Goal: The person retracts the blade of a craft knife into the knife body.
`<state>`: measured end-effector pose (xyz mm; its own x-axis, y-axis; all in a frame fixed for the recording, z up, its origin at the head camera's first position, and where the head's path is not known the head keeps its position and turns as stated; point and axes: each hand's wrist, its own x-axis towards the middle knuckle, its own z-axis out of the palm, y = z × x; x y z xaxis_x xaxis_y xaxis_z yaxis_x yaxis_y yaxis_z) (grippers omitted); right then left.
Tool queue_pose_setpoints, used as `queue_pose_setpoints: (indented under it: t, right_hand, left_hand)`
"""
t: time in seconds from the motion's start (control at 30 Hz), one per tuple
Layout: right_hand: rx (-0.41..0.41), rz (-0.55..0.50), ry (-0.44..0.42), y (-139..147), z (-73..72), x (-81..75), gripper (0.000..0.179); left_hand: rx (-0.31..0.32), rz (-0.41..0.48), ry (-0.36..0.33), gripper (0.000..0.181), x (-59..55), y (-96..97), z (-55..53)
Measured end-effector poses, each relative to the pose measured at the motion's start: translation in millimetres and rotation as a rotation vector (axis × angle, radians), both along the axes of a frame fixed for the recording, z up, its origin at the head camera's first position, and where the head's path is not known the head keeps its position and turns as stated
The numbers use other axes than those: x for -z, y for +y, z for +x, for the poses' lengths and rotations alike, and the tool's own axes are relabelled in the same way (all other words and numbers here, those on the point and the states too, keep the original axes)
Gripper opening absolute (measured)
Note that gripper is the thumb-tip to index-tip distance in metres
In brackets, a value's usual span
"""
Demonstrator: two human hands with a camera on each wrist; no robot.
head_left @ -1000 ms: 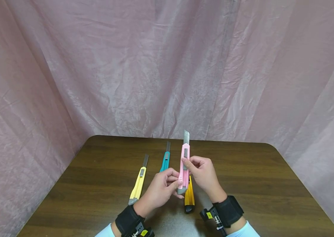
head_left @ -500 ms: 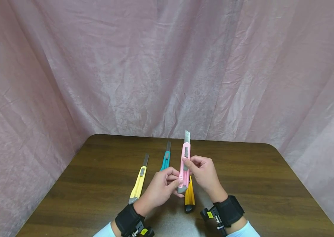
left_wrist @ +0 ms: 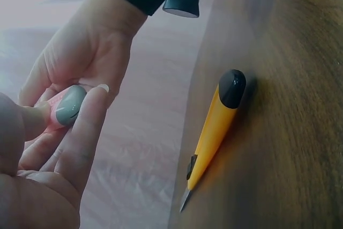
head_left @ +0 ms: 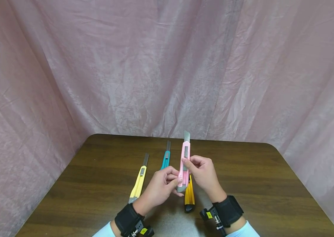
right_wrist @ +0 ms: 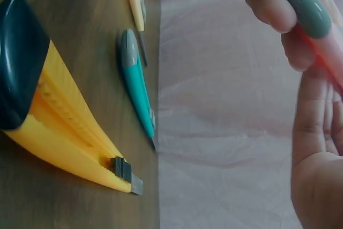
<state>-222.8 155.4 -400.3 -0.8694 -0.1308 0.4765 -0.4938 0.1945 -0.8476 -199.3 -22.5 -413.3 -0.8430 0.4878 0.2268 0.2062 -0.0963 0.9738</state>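
Observation:
Both hands hold a pink box cutter (head_left: 186,148) above the table, its blade out and pointing away. My left hand (head_left: 158,186) pinches it near its grey end cap (left_wrist: 71,105). Higher up the body, my right hand (head_left: 205,172) grips it between thumb and curled fingers, the thumb lying on its front face. Beneath the hands, an orange box cutter (head_left: 189,197) with a black end lies on the tabletop. A teal box cutter (head_left: 166,159) is partly hidden behind my left hand. Left of that hand lies a pale yellow box cutter (head_left: 139,184). All of these show some blade.
The dark brown wooden table (head_left: 258,184) has rounded far corners. A pink curtain (head_left: 143,65) hangs behind and around it. Black straps with small cameras (head_left: 229,210) sit on both wrists.
The pink box cutter's body has shifted very slightly upward in the head view, and its exposed blade looks a little shorter; tilt or sliding, I cannot tell. Both hands keep their grip.

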Motion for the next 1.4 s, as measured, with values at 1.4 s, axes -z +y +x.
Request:
queue_pose_setpoints:
  t: [1.4]
  right_hand:
    - [-0.049, 0.04, -0.006, 0.3, 3.9, -10.2, 0.007]
  left_hand:
    - [-0.03, -0.009, -0.012, 0.009, -2.1, -1.3, -0.5]
